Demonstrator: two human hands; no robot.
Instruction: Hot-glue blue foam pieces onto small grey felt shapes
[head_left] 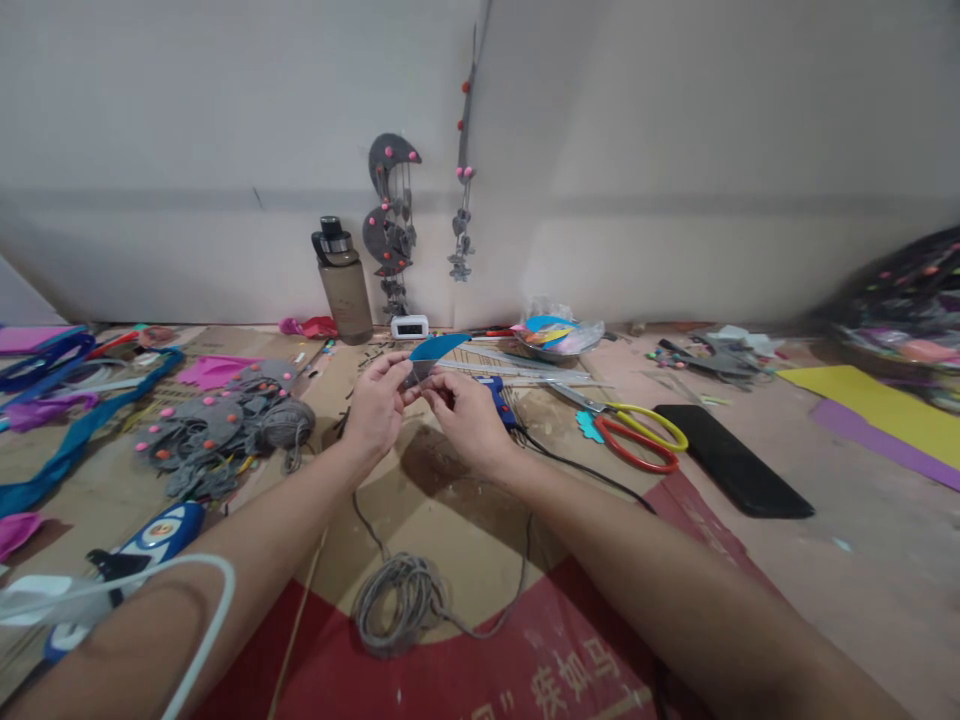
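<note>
Both hands meet above the cardboard-covered floor (450, 520). My left hand (375, 405) pinches a small grey felt piece (420, 374) with a blue curved foam shape (437, 346) on top of it. My right hand (465, 410) is closed in a pinch on the same piece from the right side. A coil of grey cord (397, 600) lies below my forearms, one strand running up toward the hands. A blue glue gun (499, 398) lies just behind my right hand.
Grey felt cut-outs with pink beads and a yarn ball (285, 425) lie at left. Scissors (637, 430) and a black phone (731, 460) lie at right. A water bottle (343, 282), a small clock (409, 326) and hanging felt mobiles (390, 220) stand by the wall.
</note>
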